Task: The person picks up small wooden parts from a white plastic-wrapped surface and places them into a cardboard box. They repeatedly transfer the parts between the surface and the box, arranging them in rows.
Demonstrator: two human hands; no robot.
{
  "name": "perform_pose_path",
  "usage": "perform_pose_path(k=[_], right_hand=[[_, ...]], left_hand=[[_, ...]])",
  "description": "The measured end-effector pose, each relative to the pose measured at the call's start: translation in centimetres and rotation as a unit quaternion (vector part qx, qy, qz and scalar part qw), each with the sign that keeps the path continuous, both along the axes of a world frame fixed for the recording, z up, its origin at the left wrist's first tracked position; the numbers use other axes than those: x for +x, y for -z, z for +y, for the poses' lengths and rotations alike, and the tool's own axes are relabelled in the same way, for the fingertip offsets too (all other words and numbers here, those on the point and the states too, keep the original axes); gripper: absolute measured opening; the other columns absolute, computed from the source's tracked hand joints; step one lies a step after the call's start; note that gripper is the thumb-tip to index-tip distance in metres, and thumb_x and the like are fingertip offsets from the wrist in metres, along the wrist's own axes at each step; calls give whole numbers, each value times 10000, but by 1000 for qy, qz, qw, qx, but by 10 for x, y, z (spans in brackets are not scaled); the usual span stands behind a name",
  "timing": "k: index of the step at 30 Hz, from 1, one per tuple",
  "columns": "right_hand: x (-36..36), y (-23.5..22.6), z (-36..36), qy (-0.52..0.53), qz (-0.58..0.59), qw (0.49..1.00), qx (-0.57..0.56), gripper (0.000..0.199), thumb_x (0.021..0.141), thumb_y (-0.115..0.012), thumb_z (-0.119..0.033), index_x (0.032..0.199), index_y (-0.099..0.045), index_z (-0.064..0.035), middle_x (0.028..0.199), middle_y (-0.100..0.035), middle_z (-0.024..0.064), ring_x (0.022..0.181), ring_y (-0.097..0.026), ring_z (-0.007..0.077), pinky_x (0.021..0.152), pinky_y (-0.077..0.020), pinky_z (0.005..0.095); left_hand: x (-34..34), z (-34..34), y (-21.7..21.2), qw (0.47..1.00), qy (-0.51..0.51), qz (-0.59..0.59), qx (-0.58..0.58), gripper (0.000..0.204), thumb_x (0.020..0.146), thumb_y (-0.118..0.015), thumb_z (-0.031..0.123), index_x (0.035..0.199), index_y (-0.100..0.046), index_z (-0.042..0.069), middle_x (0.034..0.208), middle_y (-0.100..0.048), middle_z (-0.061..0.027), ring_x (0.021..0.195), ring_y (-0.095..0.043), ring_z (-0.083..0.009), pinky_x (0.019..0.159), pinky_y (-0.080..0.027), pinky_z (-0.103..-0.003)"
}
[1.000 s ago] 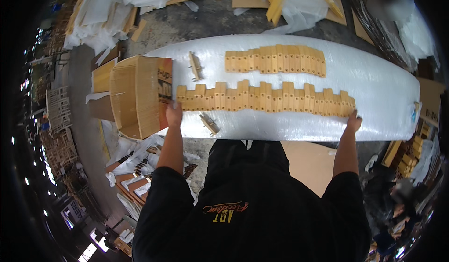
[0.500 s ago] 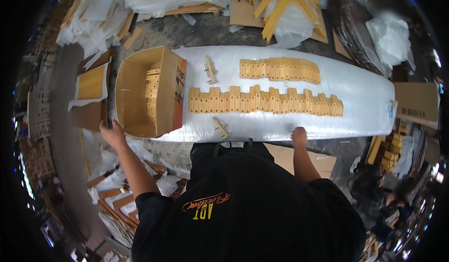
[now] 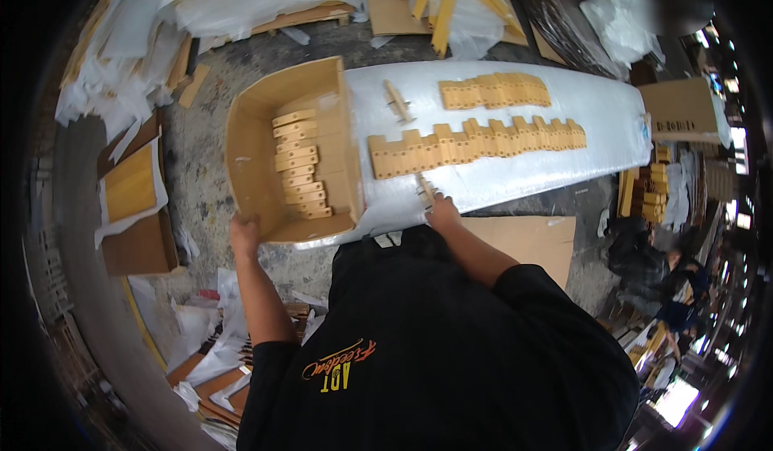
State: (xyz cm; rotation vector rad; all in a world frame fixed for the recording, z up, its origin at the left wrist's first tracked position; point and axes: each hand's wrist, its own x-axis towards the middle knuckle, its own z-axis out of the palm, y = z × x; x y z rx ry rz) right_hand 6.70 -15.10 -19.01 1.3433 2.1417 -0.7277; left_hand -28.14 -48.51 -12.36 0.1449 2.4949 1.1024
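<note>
My left hand [image 3: 244, 233] grips the near left corner of an open cardboard box [image 3: 245, 161] that lies on its side with several tan wooden pieces [image 3: 299, 165] stacked inside. My right hand [image 3: 442, 208] rests on the near edge of a white foam sheet [image 3: 515, 181], touching a small wooden piece [image 3: 426, 188]. Two rows of notched tan wooden pieces lie on the sheet: a long row [image 3: 475, 143] and a short row [image 3: 494, 91] behind it. Another small loose piece [image 3: 396, 101] lies near the box.
A flat cardboard sheet [image 3: 527, 237] lies under the foam's near edge. A second box with yellow boards [image 3: 133, 201] stands at left. White plastic wrap and wood strips [image 3: 241, 0] pile up behind. Another cardboard box [image 3: 684, 113] sits at right. People work at far right.
My left hand moved in from the far left to the box's near corner. My right hand slid left along the foam edge to the small wooden piece. The view shifted toward the box.
</note>
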Motion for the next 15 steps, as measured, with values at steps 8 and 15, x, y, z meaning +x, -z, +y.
perform_pose_path(k=[8,15], right_hand=[[-30,-58,4,-28,222,968,118,231,901,-707,-232,937,-680,-5,907,-672,170,840,-694,317,726,-548,453],[-134,-179,-37,-160,461,872,34,95,908,-698,-93,905,-664,-4,835,-661,128,692,-642,255,631,-517,350]], left_hand=[[53,8,-25,998,1,48,-50,238,895,-652,128,1062,-699,-35,991,-710,-291,962,-693,-451,830,-541,-476],[82,9,-34,999,2,44,-14,248,893,-651,130,1093,-705,-6,1000,-702,-285,968,-679,-460,825,-536,-496]])
